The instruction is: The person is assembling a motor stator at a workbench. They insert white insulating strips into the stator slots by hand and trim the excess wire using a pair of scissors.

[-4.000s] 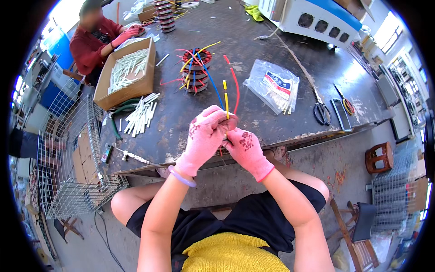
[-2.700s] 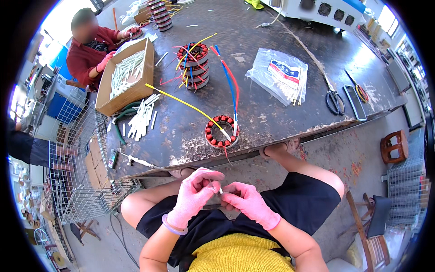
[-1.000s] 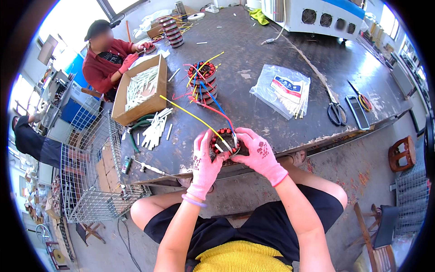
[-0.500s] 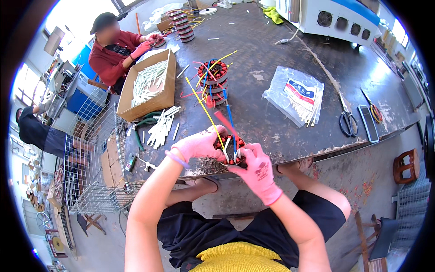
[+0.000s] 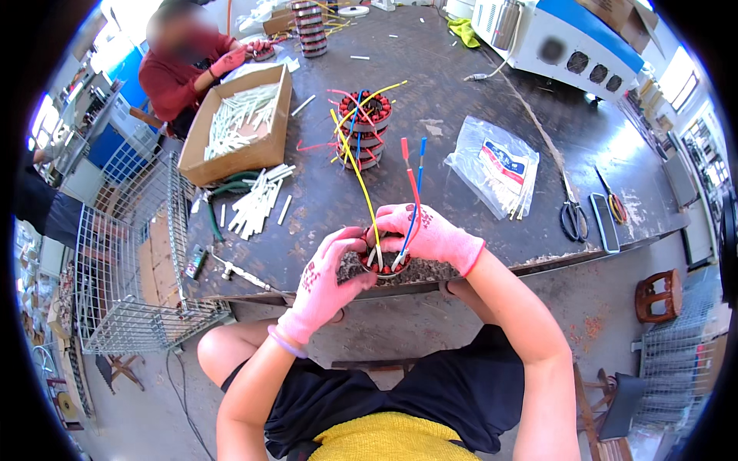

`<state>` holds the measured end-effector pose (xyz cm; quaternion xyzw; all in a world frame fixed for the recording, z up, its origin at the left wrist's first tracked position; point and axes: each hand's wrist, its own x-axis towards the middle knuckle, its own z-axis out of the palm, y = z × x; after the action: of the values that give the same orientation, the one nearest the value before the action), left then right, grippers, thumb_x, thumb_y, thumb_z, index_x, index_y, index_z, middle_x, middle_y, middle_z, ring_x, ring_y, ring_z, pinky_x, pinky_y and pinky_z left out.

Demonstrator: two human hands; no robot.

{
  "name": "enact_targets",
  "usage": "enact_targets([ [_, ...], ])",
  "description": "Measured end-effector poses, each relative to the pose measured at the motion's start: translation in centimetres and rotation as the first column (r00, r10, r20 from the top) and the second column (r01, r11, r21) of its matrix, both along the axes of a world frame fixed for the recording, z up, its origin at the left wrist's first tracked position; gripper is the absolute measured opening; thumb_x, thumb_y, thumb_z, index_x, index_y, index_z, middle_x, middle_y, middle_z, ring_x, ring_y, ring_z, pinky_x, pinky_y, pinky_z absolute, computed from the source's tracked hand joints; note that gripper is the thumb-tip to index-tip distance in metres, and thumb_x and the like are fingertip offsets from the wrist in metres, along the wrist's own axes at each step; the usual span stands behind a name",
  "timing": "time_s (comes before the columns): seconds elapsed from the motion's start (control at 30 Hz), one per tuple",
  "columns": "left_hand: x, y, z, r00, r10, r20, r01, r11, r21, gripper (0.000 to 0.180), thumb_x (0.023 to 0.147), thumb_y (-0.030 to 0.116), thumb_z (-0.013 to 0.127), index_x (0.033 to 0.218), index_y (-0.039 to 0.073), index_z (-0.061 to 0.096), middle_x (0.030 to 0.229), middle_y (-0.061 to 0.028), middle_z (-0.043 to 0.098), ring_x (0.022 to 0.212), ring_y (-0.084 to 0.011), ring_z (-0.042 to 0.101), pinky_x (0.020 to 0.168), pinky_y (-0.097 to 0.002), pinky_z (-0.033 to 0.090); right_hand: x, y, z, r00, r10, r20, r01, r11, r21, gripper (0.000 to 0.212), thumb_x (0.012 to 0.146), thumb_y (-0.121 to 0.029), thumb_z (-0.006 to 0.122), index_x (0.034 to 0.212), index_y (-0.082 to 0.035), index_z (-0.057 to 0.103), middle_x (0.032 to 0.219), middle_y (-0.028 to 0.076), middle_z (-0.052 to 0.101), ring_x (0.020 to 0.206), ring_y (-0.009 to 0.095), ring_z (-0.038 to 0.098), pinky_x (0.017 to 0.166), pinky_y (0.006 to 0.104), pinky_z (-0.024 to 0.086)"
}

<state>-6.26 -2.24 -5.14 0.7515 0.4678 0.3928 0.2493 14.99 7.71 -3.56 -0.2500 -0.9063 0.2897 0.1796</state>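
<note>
At the table's near edge I hold a ring-shaped motor stator [image 5: 393,270] with red windings. Yellow, red and blue leads rise out of it, with short white sleeves at their bases. My left hand [image 5: 327,280], in a pink glove, curls round its left side with thumb and fingers. Reaching over the far side, my right hand [image 5: 430,237], also gloved, has its fingers bent onto the stator beside the leads; its fingertips are partly hidden. Just beyond stands a stack of similar stators [image 5: 364,138] with coloured wires sticking out.
A cardboard box [image 5: 270,146] of white sleeves sits at left, with loose white sleeves [image 5: 260,201] beside it. To the right lie a plastic bag [image 5: 492,165], black-handled scissors [image 5: 573,221] and a phone [image 5: 605,223]. A wire cart [image 5: 134,307] adjoins the table; a co-worker [image 5: 181,69] sits at far left.
My right hand has moved from the stator's right side to its far side. My left hand has shifted down and left around it. The red and blue leads now stand more upright.
</note>
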Motion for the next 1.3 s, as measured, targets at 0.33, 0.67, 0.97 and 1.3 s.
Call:
enact_targets([
  [0.33,0.7,0.5,-2.8,0.977,-0.036,0.208,0.038,0.999,-0.005,0.051,0.064,-0.007,0.079,0.107,0.004,0.056,0.129,-0.0163,0.059,0.116,-0.0381,0.060,0.093,-0.0406,0.054,-1.0,-0.7,0.2,0.994,0.025,0.109,-0.009,0.990,-0.142,0.021,0.086,-0.018,0.065,0.102,-0.006,0.070,0.101,0.013,0.067,0.095,0.030,0.066,0.082,0.0386,0.053],
  [0.67,1.4,-0.6,-4.0,0.990,0.105,0.097,-0.121,0.976,0.180,0.056,0.058,0.004,0.086,0.108,0.009,0.062,0.121,-0.0105,0.064,0.121,-0.0372,0.058,0.097,-0.0462,0.050,-0.1,-0.6,0.5,0.997,0.071,0.040,-0.063,0.982,-0.176,0.015,0.086,-0.012,0.066,0.097,-0.002,0.068,0.100,0.013,0.067,0.095,0.029,0.065,0.084,0.0370,0.052],
  [0.97,1.3,-0.2,-3.0,0.997,0.072,0.014,-0.073,0.986,0.153,0.050,0.059,0.006,0.084,0.104,0.009,0.065,0.118,-0.0079,0.065,0.119,-0.0352,0.058,0.099,-0.0457,0.048,1.1,-1.0,2.4,0.978,0.174,0.118,-0.140,0.958,-0.251,0.019,0.086,-0.020,0.065,0.094,-0.003,0.067,0.093,0.013,0.063,0.094,0.031,0.062,0.083,0.0396,0.049],
  [1.3,2.1,-0.2,-3.7,0.998,0.031,0.056,-0.044,0.967,0.249,0.043,0.062,0.005,0.083,0.100,0.009,0.063,0.111,-0.0067,0.066,0.121,-0.0359,0.057,0.099,-0.0451,0.048,1.1,-1.7,0.7,0.996,0.042,0.079,-0.036,0.996,-0.081,0.024,0.082,-0.021,0.070,0.100,-0.005,0.070,0.106,0.014,0.067,0.101,0.033,0.064,0.087,0.0418,0.051],
])
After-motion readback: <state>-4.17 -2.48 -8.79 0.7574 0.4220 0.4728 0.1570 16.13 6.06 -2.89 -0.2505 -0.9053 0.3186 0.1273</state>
